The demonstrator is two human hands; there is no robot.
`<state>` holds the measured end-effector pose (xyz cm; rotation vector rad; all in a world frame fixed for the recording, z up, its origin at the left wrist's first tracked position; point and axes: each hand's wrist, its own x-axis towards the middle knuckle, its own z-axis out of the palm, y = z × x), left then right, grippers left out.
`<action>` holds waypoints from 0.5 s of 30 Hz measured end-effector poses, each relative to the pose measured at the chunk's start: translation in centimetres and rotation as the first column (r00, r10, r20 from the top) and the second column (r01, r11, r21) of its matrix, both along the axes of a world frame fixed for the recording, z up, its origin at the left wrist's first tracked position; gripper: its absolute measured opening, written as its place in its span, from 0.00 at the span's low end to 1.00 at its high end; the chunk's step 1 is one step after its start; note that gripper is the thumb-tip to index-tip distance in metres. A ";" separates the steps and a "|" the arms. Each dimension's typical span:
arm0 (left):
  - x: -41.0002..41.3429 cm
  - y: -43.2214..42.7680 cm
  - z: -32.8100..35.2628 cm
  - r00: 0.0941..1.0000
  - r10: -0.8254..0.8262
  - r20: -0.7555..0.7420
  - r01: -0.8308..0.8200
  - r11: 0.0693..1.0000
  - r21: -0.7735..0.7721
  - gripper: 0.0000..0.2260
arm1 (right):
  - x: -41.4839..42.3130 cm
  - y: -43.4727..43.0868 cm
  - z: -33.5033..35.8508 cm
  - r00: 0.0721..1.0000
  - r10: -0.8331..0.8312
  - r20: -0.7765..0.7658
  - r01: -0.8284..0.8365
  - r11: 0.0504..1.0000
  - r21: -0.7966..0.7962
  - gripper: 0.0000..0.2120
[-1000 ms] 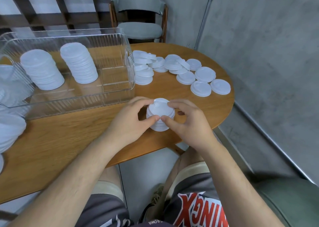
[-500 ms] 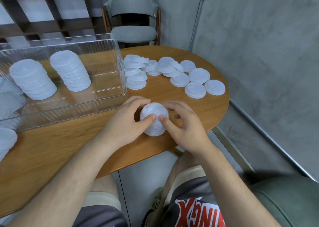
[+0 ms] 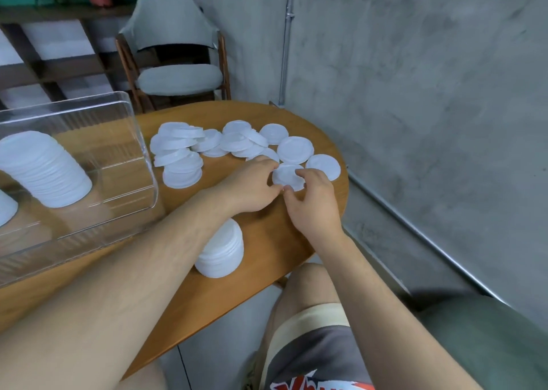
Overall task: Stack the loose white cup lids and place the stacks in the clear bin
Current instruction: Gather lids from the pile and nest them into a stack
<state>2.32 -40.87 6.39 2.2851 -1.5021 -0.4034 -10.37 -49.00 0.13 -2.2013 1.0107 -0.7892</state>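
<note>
While the clear plastic bin (image 3: 142, 152) sat at left holding tall white lid stacks (image 3: 44, 170), a shorter white lid stack (image 3: 221, 253) stood on the wooden tabletop (image 3: 267, 235), and your left hand (image 3: 252, 186) and right hand (image 3: 311, 202) both pinched one loose round white lid (image 3: 286, 176).

Red lettering on the shorts (image 3: 314, 357) is cut off and unreadable.

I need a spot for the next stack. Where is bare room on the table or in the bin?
Bare wood lies between the near stack and the right hand, along the table's near edge. The clear bin has open floor between its tall stack and its right wall. Crowded: the far side, where loose lids overlap beyond the held lid.
</note>
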 end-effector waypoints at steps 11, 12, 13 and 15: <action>1.4 -2.4 -2.2 0.994 0.019 -0.108 -0.014 0.999 0.052 0.20 | 0.4 -1.5 -1.1 0.996 -0.078 -0.049 0.081 0.995 0.056 0.21; 1.4 -2.3 -2.1 0.993 0.025 -0.116 -0.019 0.999 0.045 0.22 | 0.4 -1.5 -1.1 0.996 -0.080 -0.046 0.082 0.995 0.055 0.21; 1.3 -2.1 -2.2 0.993 0.027 -0.114 -0.022 0.999 0.041 0.23 | 0.4 -1.4 -1.1 0.996 -0.080 -0.048 0.082 0.995 0.055 0.21; 1.2 -1.8 -2.2 0.994 0.036 -0.104 -0.034 0.999 0.016 0.22 | 0.3 -1.1 -1.0 0.995 -0.077 -0.059 0.080 0.996 0.050 0.21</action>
